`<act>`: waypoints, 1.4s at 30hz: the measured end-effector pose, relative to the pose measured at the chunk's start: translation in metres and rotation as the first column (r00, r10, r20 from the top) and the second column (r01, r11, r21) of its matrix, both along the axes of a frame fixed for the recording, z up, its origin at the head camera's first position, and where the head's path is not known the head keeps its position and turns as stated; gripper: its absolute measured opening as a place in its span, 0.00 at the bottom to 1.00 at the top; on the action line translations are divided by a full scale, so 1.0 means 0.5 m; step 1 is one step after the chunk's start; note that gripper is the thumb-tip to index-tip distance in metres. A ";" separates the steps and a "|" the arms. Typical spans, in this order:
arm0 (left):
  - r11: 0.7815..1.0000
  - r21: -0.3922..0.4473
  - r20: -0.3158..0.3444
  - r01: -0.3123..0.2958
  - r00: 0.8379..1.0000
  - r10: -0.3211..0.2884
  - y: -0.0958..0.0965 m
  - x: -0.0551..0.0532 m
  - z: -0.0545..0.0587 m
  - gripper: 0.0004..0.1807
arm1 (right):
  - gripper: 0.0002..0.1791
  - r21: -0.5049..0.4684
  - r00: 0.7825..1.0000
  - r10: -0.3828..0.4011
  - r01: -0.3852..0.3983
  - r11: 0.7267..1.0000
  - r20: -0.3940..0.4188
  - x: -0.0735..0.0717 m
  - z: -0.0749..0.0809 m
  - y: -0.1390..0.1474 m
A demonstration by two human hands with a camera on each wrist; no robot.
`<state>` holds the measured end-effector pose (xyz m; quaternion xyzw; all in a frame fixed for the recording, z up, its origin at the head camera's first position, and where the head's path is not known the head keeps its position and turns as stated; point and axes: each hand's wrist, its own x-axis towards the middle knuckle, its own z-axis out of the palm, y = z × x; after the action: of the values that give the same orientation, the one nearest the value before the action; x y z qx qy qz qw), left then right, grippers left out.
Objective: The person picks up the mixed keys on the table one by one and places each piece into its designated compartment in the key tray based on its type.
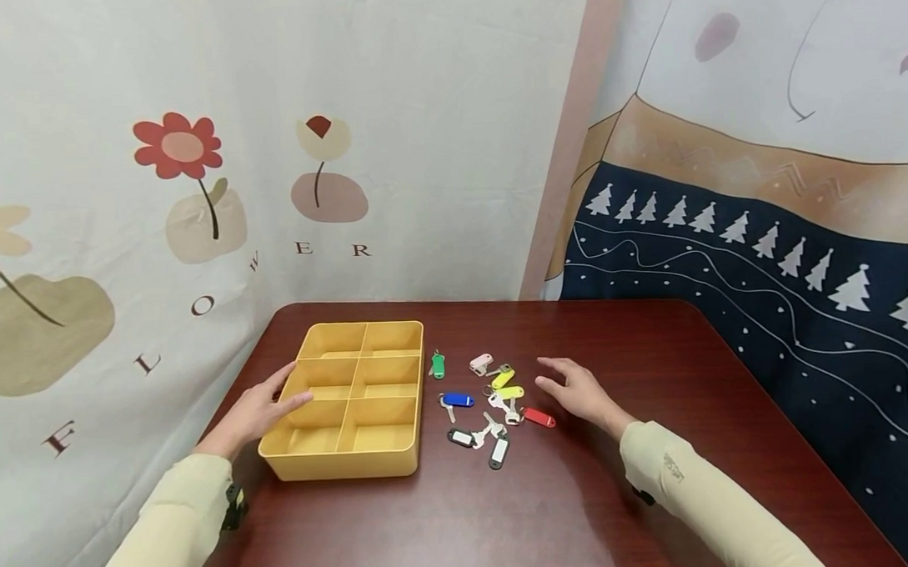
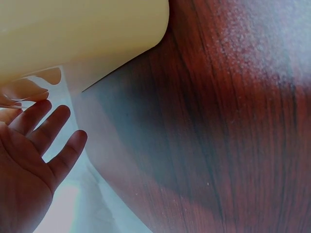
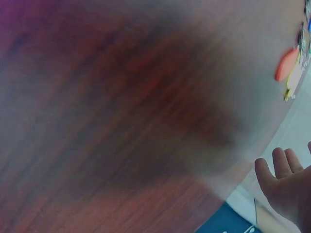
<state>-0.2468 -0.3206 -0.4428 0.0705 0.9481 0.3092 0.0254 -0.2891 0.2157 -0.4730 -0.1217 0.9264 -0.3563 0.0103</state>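
Observation:
A yellow box [image 1: 390,463] with six-part dividers stands on the table's left half. My left hand [image 1: 251,417] is at its left side, thumb reaching over the rim and the other fingers along the outer wall. In the left wrist view these fingers [image 2: 62,155] are spread and nearly straight beside the box. To the right of the loose keys hovers my right hand [image 1: 578,390], fingers extended and holding nothing. Nearest to it lies a red key tag [image 1: 538,417]. Yellow tags [image 1: 510,392], a blue tag [image 1: 458,399] and a green tag [image 1: 438,367] lie between hand and box.
A white key tag [image 1: 481,363] lies at the back of the pile, and black-edged tags [image 1: 499,451] with keys lie at its front. The dark red wooden table [image 1: 507,523] meets a flower-printed cloth [image 1: 434,151] at the back and a navy cloth [image 1: 786,330] on the right.

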 end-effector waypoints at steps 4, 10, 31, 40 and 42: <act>1.000 -0.002 0.010 -0.003 1.000 0.003 -0.001 0.000 0.000 0.49 | 0.25 0.010 0.999 0.041 -0.041 0.999 -0.027 0.008 -0.015 -0.010; 1.000 -0.001 0.016 -0.002 1.000 0.002 -0.002 -0.002 -0.003 0.48 | 0.16 0.039 0.994 0.100 -0.098 0.994 -0.044 0.014 -0.032 -0.022; 1.000 0.010 0.025 -0.015 1.000 0.015 0.002 0.001 -0.004 0.49 | 0.03 0.149 0.986 0.147 -0.135 0.980 -0.074 0.020 -0.051 -0.036; 1.000 0.016 0.041 -0.022 0.999 0.021 0.001 0.001 0.000 0.48 | 0.03 0.111 0.977 0.183 -0.171 0.979 -0.107 0.018 -0.037 -0.032; 1.000 0.018 0.037 -0.022 0.999 0.022 0.001 0.001 0.000 0.48 | 0.03 0.086 0.979 0.179 -0.170 0.982 -0.100 0.017 -0.030 -0.032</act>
<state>-0.2465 -0.3203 -0.4427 0.0544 0.9453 0.3192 0.0390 -0.2804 0.1996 -0.4881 -0.2210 0.9243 -0.3111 -0.0034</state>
